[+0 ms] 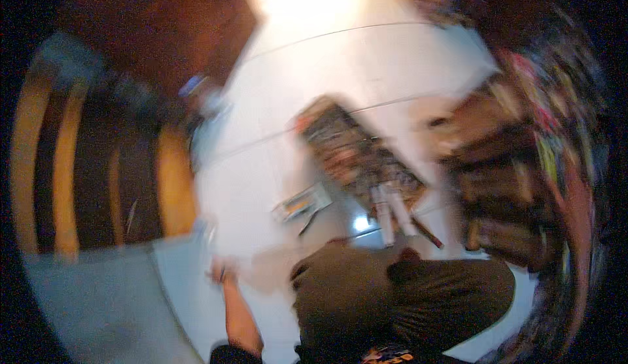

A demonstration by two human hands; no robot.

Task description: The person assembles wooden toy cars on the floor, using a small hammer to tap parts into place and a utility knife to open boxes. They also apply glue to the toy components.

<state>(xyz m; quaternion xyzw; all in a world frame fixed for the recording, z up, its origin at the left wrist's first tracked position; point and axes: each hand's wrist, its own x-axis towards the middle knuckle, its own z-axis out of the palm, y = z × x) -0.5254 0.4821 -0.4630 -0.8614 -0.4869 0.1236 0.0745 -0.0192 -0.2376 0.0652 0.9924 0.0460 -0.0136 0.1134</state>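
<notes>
The whole picture is smeared by motion. My left hand (224, 272) is low over the pale floor, left of my folded legs in brown trousers (418, 289). Its fingers are too blurred to tell whether they hold anything. Just beyond it is a small pale, shiny thing (206, 226) of a kind I cannot make out. My right hand does not show. In front of my legs lies a dark oblong case or board (356, 145) with mixed things on it. Two white sticks or tubes (389, 212) lie across its near end.
A small white packet or tray (302, 203) with a dark thin tool (310, 222) lies left of the oblong thing. A dark reddish stick (427, 233) lies to its right. Brown boxes or shelves (504, 187) stand at right, yellow-brown slatted furniture (175, 181) at left.
</notes>
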